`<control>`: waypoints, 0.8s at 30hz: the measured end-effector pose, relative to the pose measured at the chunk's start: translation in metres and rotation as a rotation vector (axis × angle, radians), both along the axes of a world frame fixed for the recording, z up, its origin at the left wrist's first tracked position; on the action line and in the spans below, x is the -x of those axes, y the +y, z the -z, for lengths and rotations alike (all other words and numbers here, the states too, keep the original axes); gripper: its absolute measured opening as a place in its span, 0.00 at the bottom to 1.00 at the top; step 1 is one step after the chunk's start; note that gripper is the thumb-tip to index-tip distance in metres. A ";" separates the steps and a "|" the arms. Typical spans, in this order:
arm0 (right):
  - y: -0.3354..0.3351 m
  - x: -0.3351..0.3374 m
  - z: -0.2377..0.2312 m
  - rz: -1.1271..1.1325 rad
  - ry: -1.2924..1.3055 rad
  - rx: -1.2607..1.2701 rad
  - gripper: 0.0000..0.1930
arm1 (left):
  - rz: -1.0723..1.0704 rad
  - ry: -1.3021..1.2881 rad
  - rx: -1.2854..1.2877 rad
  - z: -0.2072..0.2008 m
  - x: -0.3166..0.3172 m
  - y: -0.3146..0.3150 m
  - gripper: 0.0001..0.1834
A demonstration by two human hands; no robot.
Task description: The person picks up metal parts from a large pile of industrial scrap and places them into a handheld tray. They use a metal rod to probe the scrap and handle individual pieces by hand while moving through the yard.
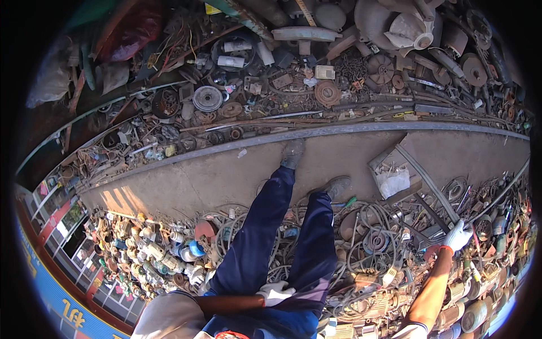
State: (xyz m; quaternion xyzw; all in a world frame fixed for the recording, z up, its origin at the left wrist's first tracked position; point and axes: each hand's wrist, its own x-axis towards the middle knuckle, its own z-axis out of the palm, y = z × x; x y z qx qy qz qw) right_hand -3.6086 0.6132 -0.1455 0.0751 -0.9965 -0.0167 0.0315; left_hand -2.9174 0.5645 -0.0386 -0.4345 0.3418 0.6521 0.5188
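A grey metal frame [427, 182] lies slantwise at the right, partly on the concrete floor [226, 175] and partly over the near scrap heap [367, 282]. The step in hand looks to be handling this frame: the white-gloved right hand [458, 235] reaches out to its near end, fingers curled there, though I cannot tell whether the grip is wrapped round the metal or only touching it. Moving the frame would seem to call for a firm hold on that end and care that it does not snag on the heap. It looks dull and worn, with long straight bars and an angular far part, where a crumpled white bag [393, 181] lies. The white-gloved left hand [276, 293] rests in front of the thighs, well apart from the frame, with nothing evident in its grip; how far its fingers close I cannot tell. Farther out, beyond a long metal strip [237, 146], lies more scrap, including a silvery round wheel [207, 98].
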 end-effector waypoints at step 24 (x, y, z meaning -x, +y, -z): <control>0.005 0.007 -0.009 -0.012 0.109 0.400 0.25 | 0.561 0.709 1.058 0.434 0.184 -0.362 0.22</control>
